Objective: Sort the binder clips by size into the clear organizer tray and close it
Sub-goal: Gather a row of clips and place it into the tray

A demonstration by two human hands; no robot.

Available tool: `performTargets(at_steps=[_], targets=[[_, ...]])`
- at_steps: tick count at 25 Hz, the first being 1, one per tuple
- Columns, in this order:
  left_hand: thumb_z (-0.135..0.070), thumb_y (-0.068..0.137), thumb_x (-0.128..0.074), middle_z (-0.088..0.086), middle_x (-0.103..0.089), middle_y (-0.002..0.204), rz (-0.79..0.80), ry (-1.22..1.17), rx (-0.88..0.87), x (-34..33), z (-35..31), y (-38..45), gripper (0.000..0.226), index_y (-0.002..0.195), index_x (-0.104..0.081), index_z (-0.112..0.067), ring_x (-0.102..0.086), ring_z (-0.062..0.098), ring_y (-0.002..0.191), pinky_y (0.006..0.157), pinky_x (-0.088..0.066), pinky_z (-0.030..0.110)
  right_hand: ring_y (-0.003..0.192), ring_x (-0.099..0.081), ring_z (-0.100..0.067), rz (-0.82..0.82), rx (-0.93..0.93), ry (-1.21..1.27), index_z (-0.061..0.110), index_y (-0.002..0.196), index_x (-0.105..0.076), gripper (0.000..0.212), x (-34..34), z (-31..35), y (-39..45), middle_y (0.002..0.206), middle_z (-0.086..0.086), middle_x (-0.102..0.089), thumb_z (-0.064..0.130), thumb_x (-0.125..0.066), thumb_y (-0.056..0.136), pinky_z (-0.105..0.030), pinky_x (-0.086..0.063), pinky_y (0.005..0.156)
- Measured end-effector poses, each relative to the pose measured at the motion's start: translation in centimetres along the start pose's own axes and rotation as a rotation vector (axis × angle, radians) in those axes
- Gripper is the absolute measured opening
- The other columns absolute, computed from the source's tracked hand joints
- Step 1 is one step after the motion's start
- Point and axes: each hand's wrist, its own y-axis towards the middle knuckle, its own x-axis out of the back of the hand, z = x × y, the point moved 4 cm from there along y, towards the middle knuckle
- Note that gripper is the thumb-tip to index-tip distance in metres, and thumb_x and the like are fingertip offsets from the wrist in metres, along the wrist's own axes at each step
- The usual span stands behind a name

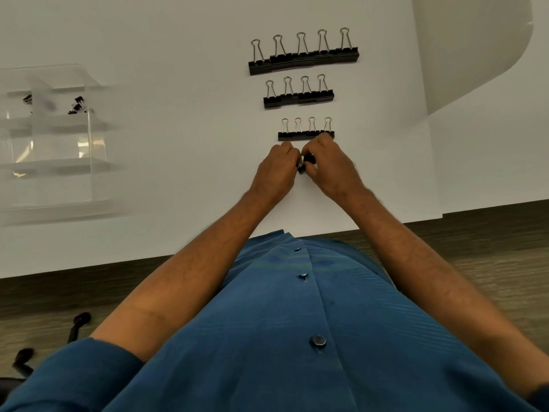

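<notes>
- We are gathering the smallest binder clips [306, 163] just this side of the three rows laid out on the white bench [178, 40]; the sorting step is in hand, and the tray is not yet closed.
- Our left hand [277, 168] and right hand [328, 166] are meeting fingertip to fingertip, each grip pinched shut on the small black clips between them; how many we cannot tell.
- The large row [303, 58], the middle row [298, 98] and the small row [306, 133] are lying untouched, apart from our right knuckles nearing the last.
- The clear organizer tray [53, 138] is sitting well apart to the left, open, with a few clips in its far compartments.
- Next, we judge, we are needing a carry leftward to the matching compartment.
</notes>
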Motion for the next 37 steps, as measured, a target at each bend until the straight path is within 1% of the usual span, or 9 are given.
performTargets(at_steps=[3, 9, 13, 17, 22, 27, 32, 34, 37], targets=[[-0.003, 0.089, -0.066, 0.008, -0.061, 0.096, 0.003, -0.005, 0.035, 0.1, 0.9, -1.3, 0.012, 0.098, -0.064, -0.011, -0.054, 0.022, 0.083, 0.061, -0.05, 0.037, 0.097, -0.053, -0.021, 0.048, 0.011, -0.07, 0.013, 0.11, -0.062, 0.02, -1.3, 0.0, -0.3, 0.113, -0.006, -0.054, 0.024, -0.065, 0.093, -0.044, -0.055, 0.065], [-0.007, 0.09, -0.067, 0.007, -0.062, 0.099, 0.053, 0.003, 0.064, 1.1, 1.7, -2.6, 0.014, 0.103, -0.064, -0.011, -0.056, 0.022, 0.085, 0.058, -0.045, 0.032, 0.104, -0.05, -0.02, 0.105, 0.006, -0.031, 0.016, 0.117, -0.058, 0.043, -2.6, 1.1, -1.0, 0.122, -0.004, -0.049, 0.034, -0.077, 0.083, -0.037, -0.054, 0.066], [-0.007, 0.091, -0.065, 0.01, -0.061, 0.101, 0.072, -0.027, 0.068, 1.5, 2.4, -3.1, 0.013, 0.104, -0.063, -0.009, -0.057, 0.024, 0.086, 0.063, -0.049, 0.034, 0.098, -0.051, -0.024, 0.081, -0.052, 0.016, 0.012, 0.106, -0.059, 0.033, -3.2, 2.2, -0.8, 0.117, -0.008, -0.048, 0.021, -0.081, 0.082, -0.04, -0.053, 0.072], [-0.009, 0.092, -0.065, 0.013, -0.06, 0.107, 0.101, -0.04, 0.065, 2.1, 3.0, -3.5, 0.017, 0.109, -0.061, -0.007, -0.055, 0.025, 0.09, 0.065, -0.043, 0.031, 0.088, -0.048, -0.024, 0.055, -0.159, -0.055, 0.008, 0.101, -0.055, 0.035, -3.6, 3.0, -0.1, 0.112, -0.012, -0.046, 0.018, -0.078, 0.076, -0.038, -0.048, 0.062], [0.005, 0.086, -0.067, 0.015, -0.058, 0.097, 0.14, -0.02, 0.033, 2.3, 3.7, -4.1, 0.015, 0.097, -0.061, -0.004, -0.054, 0.026, 0.078, 0.057, -0.048, 0.037, 0.089, -0.049, -0.028, 0.051, -0.255, -0.121, 0.003, 0.103, -0.053, 0.024, -3.8, 3.3, 0.5, 0.112, -0.017, -0.047, 0.003, -0.066, 0.083, -0.034, -0.035, 0.063], [0.006, 0.088, -0.056, 0.014, -0.058, 0.093, 0.129, -0.07, 0.029, 3.2, 4.7, -4.2, 0.012, 0.094, -0.061, -0.003, -0.054, 0.026, 0.076, 0.058, -0.045, 0.038, 0.082, -0.051, -0.022, 0.002, -0.355, 0.129, 0.007, 0.09, -0.053, 0.01, -3.3, 3.0, 0.9, 0.093, -0.007, -0.054, 0.002, -0.06, 0.085, -0.028, -0.037, 0.061], [-0.006, 0.087, -0.062, 0.002, -0.058, 0.094, 0.144, -0.404, 0.25, 5.0, 8.3, -5.3, 0.01, 0.097, -0.06, -0.009, -0.054, 0.015, 0.078, 0.067, -0.044, 0.023, 0.074, -0.052, -0.018, 0.07, -0.647, 0.71, 0.013, 0.085, -0.053, 0.016, -4.0, 4.8, 1.3, 0.082, -0.003, -0.052, -0.002, -0.057, 0.086, -0.029, -0.057, 0.067], [-0.008, 0.085, -0.066, -0.001, -0.062, 0.091, 0.123, -0.584, 0.402, 5.9, 10.3, -5.9, 0.012, 0.097, -0.063, -0.011, -0.056, 0.009, 0.077, 0.068, -0.045, 0.017, 0.074, -0.052, -0.018, 0.118, -0.661, 0.796, 0.015, 0.082, -0.052, 0.021, -4.7, 6.5, 1.6, 0.082, -0.005, -0.05, -0.005, -0.056, 0.087, -0.028, -0.058, 0.068], [-0.006, 0.085, -0.068, 0.0, -0.065, 0.087, 0.099, -0.888, 0.637, 7.1, 13.1, -7.3, 0.015, 0.098, -0.063, -0.013, -0.06, 0.009, 0.073, 0.069, -0.054, 0.022, 0.072, -0.053, -0.018, 0.18, -0.635, 0.824, 0.016, 0.082, -0.052, 0.023, -6.0, 9.4, 2.6, 0.082, -0.006, -0.051, -0.005, -0.056, 0.089, -0.028, -0.058, 0.068]])
